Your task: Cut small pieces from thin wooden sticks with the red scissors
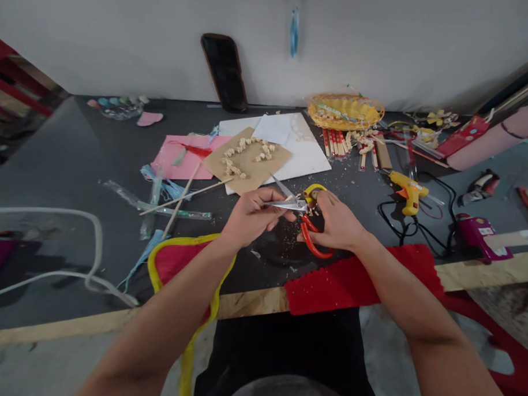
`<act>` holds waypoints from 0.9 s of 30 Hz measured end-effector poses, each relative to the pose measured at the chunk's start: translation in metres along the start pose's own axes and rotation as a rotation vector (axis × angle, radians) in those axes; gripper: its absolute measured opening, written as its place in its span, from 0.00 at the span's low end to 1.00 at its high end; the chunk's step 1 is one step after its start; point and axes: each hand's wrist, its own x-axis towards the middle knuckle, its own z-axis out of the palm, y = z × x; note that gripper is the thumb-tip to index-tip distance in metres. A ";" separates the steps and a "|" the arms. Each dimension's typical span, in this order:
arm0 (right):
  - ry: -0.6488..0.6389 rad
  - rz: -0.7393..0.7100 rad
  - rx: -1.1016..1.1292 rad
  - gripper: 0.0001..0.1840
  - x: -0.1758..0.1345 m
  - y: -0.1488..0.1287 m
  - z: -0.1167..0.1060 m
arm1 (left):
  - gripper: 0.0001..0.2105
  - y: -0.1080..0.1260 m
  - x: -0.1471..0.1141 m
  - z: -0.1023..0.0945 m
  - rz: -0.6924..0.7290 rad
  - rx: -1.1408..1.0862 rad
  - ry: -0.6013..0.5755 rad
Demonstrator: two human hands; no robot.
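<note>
My right hand (339, 221) grips a pair of scissors (293, 204) by their loops, one yellow and one red. The two metal blades are spread apart and point left. My left hand (255, 215) is closed beside the blades, its fingertips pinched around something too small to make out. Pale crumbs lie on the dark table below the scissors. Just beyond my hands, a brown card (258, 173) bears small pale clusters (234, 169) in a curved row. It overlaps a white sheet (311, 156) and a pink sheet (161, 155).
Thin sticks (186, 196) and plastic-wrapped strips lie left. At the back stand a phone (225, 72) and a yellow basket (345, 113); red-tipped sticks (334, 144) lie before it. A yellow glue gun (409, 191) with a black cord sits right. Red cloth (330, 287) covers the front edge.
</note>
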 end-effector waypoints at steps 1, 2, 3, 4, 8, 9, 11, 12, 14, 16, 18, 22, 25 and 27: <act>-0.001 -0.007 0.006 0.33 0.000 0.000 0.000 | 0.09 0.000 0.000 -0.001 -0.014 -0.017 -0.010; -0.003 -0.010 0.010 0.33 0.000 0.000 0.001 | 0.09 0.000 0.001 -0.001 -0.024 -0.031 -0.017; -0.005 -0.010 0.011 0.32 0.000 0.001 0.001 | 0.09 -0.001 0.001 -0.001 -0.030 -0.041 -0.019; -0.007 -0.009 0.011 0.31 0.000 0.001 0.001 | 0.09 -0.001 0.001 -0.001 -0.032 -0.048 -0.018; -0.016 0.008 -0.014 0.27 0.000 -0.002 -0.001 | 0.09 0.000 0.002 0.000 -0.026 -0.086 -0.008; -0.018 0.014 -0.018 0.26 0.000 -0.003 -0.003 | 0.10 0.000 0.002 0.001 -0.024 -0.098 -0.004; -0.023 0.028 -0.024 0.26 0.000 -0.005 -0.005 | 0.10 0.001 0.001 0.003 -0.014 -0.112 0.013; -0.023 0.035 -0.025 0.26 0.000 -0.006 -0.005 | 0.11 0.001 0.002 0.005 -0.007 -0.113 0.030; -0.022 0.055 -0.024 0.27 0.000 -0.006 -0.006 | 0.12 0.000 0.002 0.007 0.009 -0.110 0.079; -0.023 0.077 -0.012 0.27 0.000 -0.004 -0.005 | 0.12 -0.002 0.003 0.009 0.021 -0.102 0.128; -0.028 0.089 0.007 0.28 0.000 -0.002 -0.003 | 0.11 -0.003 0.003 0.009 0.024 -0.095 0.150; -0.029 0.057 0.014 0.31 0.000 0.001 0.000 | 0.08 -0.002 0.003 0.006 -0.005 -0.085 0.110; -0.024 0.040 0.006 0.33 -0.001 0.000 0.000 | 0.07 0.001 0.003 0.004 -0.038 -0.085 0.074; -0.028 0.040 0.009 0.32 -0.001 0.000 0.000 | 0.08 0.002 0.003 0.003 -0.059 -0.088 0.068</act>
